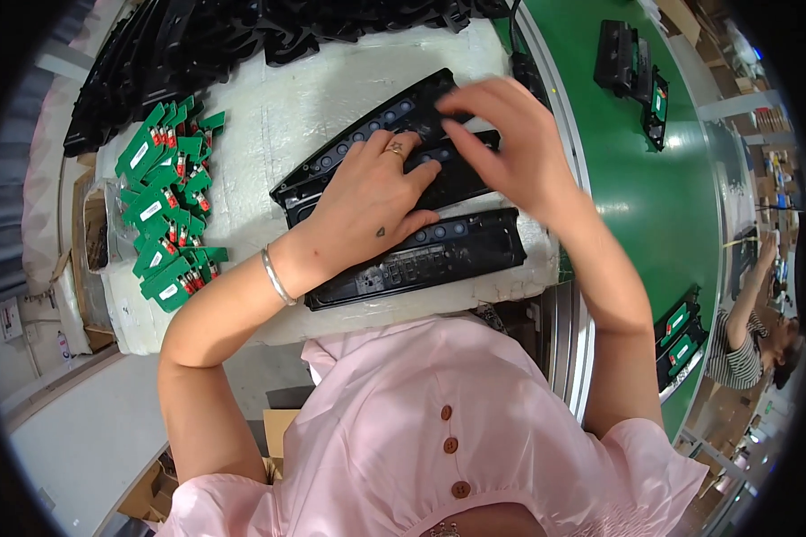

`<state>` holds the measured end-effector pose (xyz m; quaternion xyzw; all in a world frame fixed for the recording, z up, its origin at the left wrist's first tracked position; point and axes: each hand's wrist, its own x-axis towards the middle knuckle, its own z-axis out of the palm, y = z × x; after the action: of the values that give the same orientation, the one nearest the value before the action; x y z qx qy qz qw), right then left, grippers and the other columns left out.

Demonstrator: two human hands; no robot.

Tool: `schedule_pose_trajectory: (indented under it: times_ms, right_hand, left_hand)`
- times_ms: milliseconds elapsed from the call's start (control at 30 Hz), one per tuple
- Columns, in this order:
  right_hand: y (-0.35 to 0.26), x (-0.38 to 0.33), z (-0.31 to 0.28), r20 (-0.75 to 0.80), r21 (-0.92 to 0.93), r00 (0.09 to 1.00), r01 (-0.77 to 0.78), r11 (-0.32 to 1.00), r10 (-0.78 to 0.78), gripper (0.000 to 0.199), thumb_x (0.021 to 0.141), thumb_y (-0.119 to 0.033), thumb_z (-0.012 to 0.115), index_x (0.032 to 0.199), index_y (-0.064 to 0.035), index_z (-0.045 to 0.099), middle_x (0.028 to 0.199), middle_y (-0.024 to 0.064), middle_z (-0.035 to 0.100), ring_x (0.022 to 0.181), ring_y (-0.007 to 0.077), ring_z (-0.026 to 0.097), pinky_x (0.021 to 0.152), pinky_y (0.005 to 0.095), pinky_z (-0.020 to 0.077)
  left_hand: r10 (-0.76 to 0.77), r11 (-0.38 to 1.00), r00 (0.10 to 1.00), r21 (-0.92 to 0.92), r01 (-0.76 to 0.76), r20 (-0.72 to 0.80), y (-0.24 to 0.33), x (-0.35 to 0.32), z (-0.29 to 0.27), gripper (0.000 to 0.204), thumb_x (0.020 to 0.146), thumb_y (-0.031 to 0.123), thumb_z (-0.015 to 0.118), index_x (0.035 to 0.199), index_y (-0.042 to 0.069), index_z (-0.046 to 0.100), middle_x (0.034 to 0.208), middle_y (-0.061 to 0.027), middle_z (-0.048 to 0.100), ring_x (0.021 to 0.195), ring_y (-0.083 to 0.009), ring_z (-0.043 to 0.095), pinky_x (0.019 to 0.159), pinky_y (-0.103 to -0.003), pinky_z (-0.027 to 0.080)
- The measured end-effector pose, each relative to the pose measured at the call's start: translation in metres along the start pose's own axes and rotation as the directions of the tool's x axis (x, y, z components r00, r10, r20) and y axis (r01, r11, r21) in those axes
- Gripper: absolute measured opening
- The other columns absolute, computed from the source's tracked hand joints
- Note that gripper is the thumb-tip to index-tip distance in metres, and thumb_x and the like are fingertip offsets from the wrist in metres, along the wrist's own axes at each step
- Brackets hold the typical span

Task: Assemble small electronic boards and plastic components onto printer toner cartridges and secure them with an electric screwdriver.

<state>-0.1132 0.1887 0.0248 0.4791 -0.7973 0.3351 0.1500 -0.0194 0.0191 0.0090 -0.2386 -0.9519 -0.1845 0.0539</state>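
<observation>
Three long black plastic panels with rows of round holes lie side by side on a white foam pad (278, 107). My left hand (372, 201) rests flat on the middle panel (461, 174), fingers spread, with a ring on one finger and a bangle at the wrist. My right hand (506, 139) hovers over the far panel (376, 121), fingers bent and touching its upper end. The near panel (457, 255) lies uncovered below my left hand. Neither hand clearly grips anything.
A heap of green circuit boards (170, 206) with red parts lies at the pad's left. Black plastic parts (197, 45) are stacked along the far edge. A green conveyor belt (636, 170) at the right carries black units (631, 67). Another person (752, 331) works at the far right.
</observation>
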Motion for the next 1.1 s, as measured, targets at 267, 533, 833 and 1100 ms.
schedule_pose_trajectory:
  times_ms: [267,533,833,1100]
  right_hand:
    - [0.056,0.039,0.079,0.343,-0.041,0.938,0.066,0.997,-0.047,0.024,0.075,-0.029,0.065,0.087,-0.0088,0.062,0.081,0.0073,0.057,0.086,0.0254,0.053,0.075,0.0355,0.0428]
    - [0.043,0.043,0.086,0.262,-0.07,0.963,-0.04,0.997,0.057,0.018,0.073,-0.025,0.065,0.079,-0.0078,0.061,0.078,0.0066,0.056,0.081,0.026,0.054,0.069,0.0364,0.0432]
    - [0.05,0.04,0.085,0.104,0.067,0.991,-0.088,0.994,0.081,0.012,0.074,-0.01,0.064,0.079,-0.0017,0.057,0.079,0.0087,0.053,0.069,0.0256,0.054,0.063,0.0327,0.0438]
    - [0.046,0.022,0.072,0.383,0.292,0.924,-0.119,0.949,-0.002,0.012,0.076,-0.006,0.063,0.085,-0.0006,0.056,0.081,0.0093,0.054,0.072,0.0246,0.055,0.066,0.0305,0.0449]
  left_hand:
    - [-0.055,0.997,0.998,-0.051,0.055,0.001,0.023,-0.027,0.005,0.056,0.07,0.036,0.067,0.116,0.008,0.051,0.126,-0.0218,0.037,0.116,-0.037,0.035,0.096,-0.045,0.029]
    - [-0.125,0.991,0.991,0.038,0.127,-0.038,0.02,-0.026,0.018,0.055,0.066,0.031,0.07,0.114,0.012,0.053,0.125,-0.0198,0.036,0.113,-0.0364,0.035,0.095,-0.046,0.028]
    - [-0.126,0.99,0.991,-0.07,0.124,-0.035,0.008,-0.023,0.024,0.049,0.072,0.037,0.065,0.112,0.011,0.053,0.121,-0.0153,0.041,0.115,-0.0339,0.036,0.096,-0.05,0.027]
    - [-0.153,0.988,0.969,0.063,0.143,0.196,0.024,-0.062,-0.001,0.053,0.073,0.045,0.06,0.121,0.026,0.05,0.139,-0.0152,0.026,0.126,-0.0417,0.021,0.098,-0.06,0.02]
